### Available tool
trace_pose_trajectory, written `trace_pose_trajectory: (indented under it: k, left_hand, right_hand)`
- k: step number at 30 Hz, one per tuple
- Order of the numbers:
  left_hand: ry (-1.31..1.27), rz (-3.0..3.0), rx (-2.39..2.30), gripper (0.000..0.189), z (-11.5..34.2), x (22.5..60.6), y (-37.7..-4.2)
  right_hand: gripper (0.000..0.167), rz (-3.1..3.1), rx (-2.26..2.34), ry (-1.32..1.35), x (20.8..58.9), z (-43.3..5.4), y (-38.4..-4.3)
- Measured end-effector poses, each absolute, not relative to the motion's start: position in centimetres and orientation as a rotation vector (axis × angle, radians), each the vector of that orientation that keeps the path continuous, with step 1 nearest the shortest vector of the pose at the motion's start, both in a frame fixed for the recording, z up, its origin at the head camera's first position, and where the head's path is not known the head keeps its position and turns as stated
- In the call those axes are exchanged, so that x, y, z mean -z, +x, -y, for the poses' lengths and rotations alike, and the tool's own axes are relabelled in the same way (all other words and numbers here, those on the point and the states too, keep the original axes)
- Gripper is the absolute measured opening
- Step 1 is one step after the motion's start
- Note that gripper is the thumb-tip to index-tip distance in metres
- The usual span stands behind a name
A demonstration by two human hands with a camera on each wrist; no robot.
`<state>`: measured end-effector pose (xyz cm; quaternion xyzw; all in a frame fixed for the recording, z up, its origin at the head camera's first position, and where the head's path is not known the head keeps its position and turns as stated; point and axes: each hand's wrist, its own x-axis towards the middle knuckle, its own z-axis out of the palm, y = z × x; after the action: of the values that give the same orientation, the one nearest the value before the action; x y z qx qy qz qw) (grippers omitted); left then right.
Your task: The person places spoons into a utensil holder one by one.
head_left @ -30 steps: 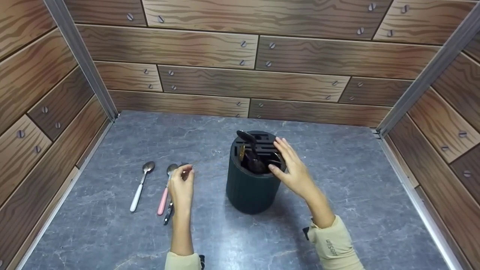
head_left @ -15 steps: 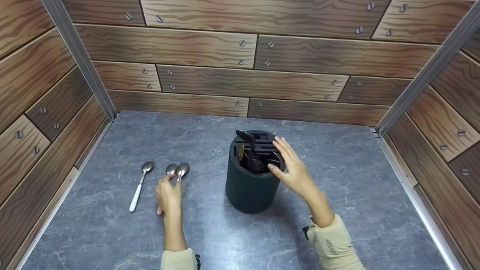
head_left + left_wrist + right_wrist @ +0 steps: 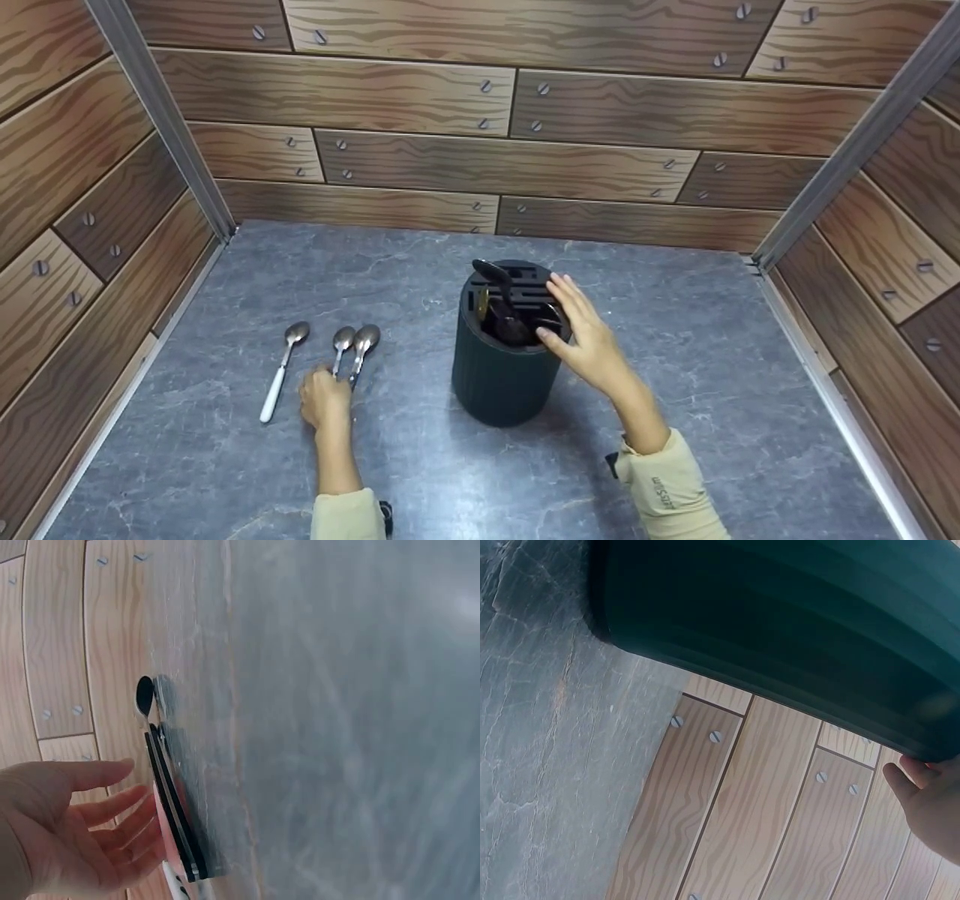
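Two metal spoons lie side by side, their handles partly covered by my left hand (image 3: 326, 401) in the head view. The nearer-right spoon (image 3: 366, 339) has a black handle (image 3: 174, 802); the other spoon (image 3: 343, 339) has a pink handle (image 3: 163, 821). In the left wrist view the left hand (image 3: 82, 829) has its thumb apart from the handles and its loose fingers right at the pink one. My right hand (image 3: 592, 345) rests on the rim of a dark green utensil holder (image 3: 502, 390), thumb in front and fingers along the right side.
Left of the hand lies a white-handled spoon (image 3: 274, 391). A black utensil (image 3: 492, 272) with a rounded head and a gold-coloured piece (image 3: 483, 304) stand in the holder's slotted top. Wood-patterned walls (image 3: 420, 161) enclose the grey marbled table (image 3: 675, 315).
My left hand has moved left and toward me, from beside the spoon bowls down to the handles, uncovering both bowls. The right hand and the holder stay put.
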<state>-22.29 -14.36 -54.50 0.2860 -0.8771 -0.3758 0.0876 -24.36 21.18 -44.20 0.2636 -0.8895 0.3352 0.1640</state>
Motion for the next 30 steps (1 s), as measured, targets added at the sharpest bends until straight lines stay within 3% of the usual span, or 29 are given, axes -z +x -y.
trace_pose_trajectory:
  k: [10,30]
  left_hand:
    - [0.87,2.644,1.086,0.015,15.17,55.16,-22.47]
    - [0.876,2.655,1.095,0.016,15.26,55.03,-22.29]
  right_hand:
    - [0.062,2.533,-0.966,0.749,44.18,-21.13,-24.3]
    - [0.062,2.501,-0.988,0.761,44.29,-21.1,-24.35]
